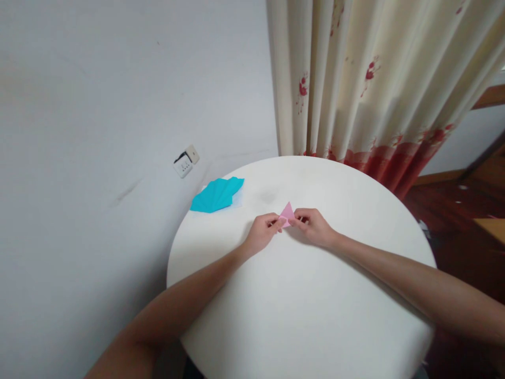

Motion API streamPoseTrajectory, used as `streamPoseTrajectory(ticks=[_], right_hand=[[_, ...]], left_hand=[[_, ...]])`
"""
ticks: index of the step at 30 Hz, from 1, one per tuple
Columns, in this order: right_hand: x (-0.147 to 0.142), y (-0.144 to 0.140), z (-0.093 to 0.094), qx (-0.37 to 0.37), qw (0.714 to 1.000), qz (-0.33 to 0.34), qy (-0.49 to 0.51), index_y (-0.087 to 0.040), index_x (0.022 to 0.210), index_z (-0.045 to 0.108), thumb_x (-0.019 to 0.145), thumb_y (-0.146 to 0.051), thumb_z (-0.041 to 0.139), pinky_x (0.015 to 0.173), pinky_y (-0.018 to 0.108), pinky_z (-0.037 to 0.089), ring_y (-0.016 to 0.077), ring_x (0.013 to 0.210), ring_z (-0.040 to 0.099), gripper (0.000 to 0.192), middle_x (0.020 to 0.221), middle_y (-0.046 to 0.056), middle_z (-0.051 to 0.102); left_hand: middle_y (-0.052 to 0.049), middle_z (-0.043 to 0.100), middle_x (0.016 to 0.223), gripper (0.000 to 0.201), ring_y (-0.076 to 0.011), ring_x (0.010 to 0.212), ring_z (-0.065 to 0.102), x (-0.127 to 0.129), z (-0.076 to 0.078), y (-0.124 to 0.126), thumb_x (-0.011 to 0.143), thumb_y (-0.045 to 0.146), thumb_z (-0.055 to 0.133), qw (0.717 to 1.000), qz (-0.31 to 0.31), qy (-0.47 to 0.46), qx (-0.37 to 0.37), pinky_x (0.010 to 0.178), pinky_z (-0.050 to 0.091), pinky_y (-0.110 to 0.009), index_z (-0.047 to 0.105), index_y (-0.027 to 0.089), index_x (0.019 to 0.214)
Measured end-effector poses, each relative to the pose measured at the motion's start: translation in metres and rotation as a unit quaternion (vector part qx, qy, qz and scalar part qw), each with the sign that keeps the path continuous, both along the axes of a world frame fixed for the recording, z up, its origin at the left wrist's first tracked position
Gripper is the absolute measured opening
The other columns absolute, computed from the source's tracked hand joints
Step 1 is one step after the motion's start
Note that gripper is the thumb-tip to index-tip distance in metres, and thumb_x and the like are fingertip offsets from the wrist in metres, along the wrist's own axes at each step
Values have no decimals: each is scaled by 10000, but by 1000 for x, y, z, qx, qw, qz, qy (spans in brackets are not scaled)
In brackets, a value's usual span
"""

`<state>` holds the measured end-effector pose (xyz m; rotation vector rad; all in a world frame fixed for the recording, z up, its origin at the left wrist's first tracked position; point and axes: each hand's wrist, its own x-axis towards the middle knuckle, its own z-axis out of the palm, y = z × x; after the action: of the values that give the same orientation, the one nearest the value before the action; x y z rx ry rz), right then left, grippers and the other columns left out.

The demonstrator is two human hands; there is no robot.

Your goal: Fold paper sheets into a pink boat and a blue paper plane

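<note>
1. Surface (300, 316): round, white, smooth; our two forearms reach across it from the near edge toward its middle.

2. Left hand (262, 231): resting low on the surface, fingers pinched on the left lower edge of the pink paper.

3. Right hand (313, 226): opposite the left, fingers pinched on the right lower edge of the same piece. Both hands grasp it; neither is released.

4. Pink paper (287, 212): a small folded triangle, point away from us, held between our two hands just past the middle of the surface, lying on it or just over it; we cannot tell which. We judge it very light, thin and limp where single-layered, stiffer along the creases. It will crumple or tear under a hard squeeze and slide easily on the smooth top. Best taken at the folded edges and corners, with fingertips only.

5. Blue folded paper (218, 195): pleated, fan-shaped, lying well apart to the far left near the rim, on a paler sheet.

6. Wall socket (186, 161): on the grey wall beyond.

7. Curtain (374, 89): cream with red print, hanging behind the surface's far side.
</note>
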<state>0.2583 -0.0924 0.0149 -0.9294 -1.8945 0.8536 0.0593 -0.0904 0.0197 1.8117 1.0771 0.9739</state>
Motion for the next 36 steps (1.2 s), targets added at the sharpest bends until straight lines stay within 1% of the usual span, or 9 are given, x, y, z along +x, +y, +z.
streamPoseTrajectory(ticks=[4, 8, 13, 20, 25, 28, 32, 34, 36], right_hand=[[2, 3, -1, 0, 999, -47, 20, -174, 669, 579, 900, -580, 556, 537, 258, 317, 120, 572, 398, 467, 610, -16, 502], [1, 4, -2, -2, 997, -70, 25, -175, 663, 581, 898, -546, 562, 533, 265, 303, 119, 558, 391, 440, 594, -21, 484], [2, 9, -6, -14, 993, -103, 47, -172, 682, 623, 888, -537, 573, 538, 273, 317, 132, 560, 422, 422, 601, -8, 525], [5, 15, -7, -5, 989, -134, 60, -182, 634, 591, 890, -573, 549, 562, 285, 349, 150, 573, 468, 469, 598, 13, 565], [9, 24, -14, -31, 981, -173, 85, -191, 596, 560, 862, -595, 562, 557, 284, 343, 146, 550, 462, 484, 573, 12, 556], [8, 24, -17, -48, 983, -153, 91, -185, 606, 572, 858, -574, 562, 561, 279, 346, 148, 565, 477, 463, 583, 18, 574], [2, 16, -14, -65, 989, -102, 80, -178, 643, 594, 861, -514, 568, 562, 270, 341, 140, 573, 464, 401, 593, 4, 565], [0, 12, -11, -74, 992, -71, 72, -178, 653, 598, 861, -493, 577, 557, 265, 330, 134, 575, 451, 378, 596, -4, 555], [-1, 9, -7, -81, 993, -38, 70, -178, 652, 594, 864, -481, 586, 554, 261, 321, 127, 575, 436, 370, 597, -11, 544]], left_hand=[[-28, 633, 623, 478, -115, 540, 550, -1, -2, 0, 856, 595, 604, 999, 9, 5, -41, 524, 436, -218, 660, 150, 692], [-15, 610, 578, 481, -102, 504, 542, -1, 1, 0, 857, 579, 598, 999, 9, 12, -41, 500, 431, -207, 621, 157, 629], [-7, 599, 580, 445, -105, 504, 539, -1, -1, 2, 860, 561, 589, 999, 15, 7, -48, 496, 434, -213, 658, 151, 699], [-13, 614, 586, 427, -111, 527, 559, -3, -2, 1, 875, 536, 590, 999, 22, -11, -32, 519, 450, -220, 683, 142, 739], [-1, 594, 563, 410, -104, 522, 540, -6, 0, 2, 898, 510, 572, 998, 60, -30, -6, 520, 429, -211, 657, 149, 724], [-5, 611, 635, 403, -108, 567, 561, -6, 1, 4, 901, 529, 567, 995, 76, -71, 2, 527, 438, -204, 648, 151, 787], [-39, 668, 802, 487, -138, 669, 612, -4, 2, 5, 854, 607, 616, 994, 43, -94, -22, 564, 472, -221, 679, 144, 992], [-40, 668, 794, 510, -134, 662, 592, -3, 3, 4, 866, 617, 602, 996, 16, -81, -24, 586, 461, -227, 704, 133, 987], [-26, 640, 726, 510, -123, 633, 553, -3, 2, 3, 903, 605, 566, 997, -7, -70, -10, 596, 437, -227, 722, 121, 944]])
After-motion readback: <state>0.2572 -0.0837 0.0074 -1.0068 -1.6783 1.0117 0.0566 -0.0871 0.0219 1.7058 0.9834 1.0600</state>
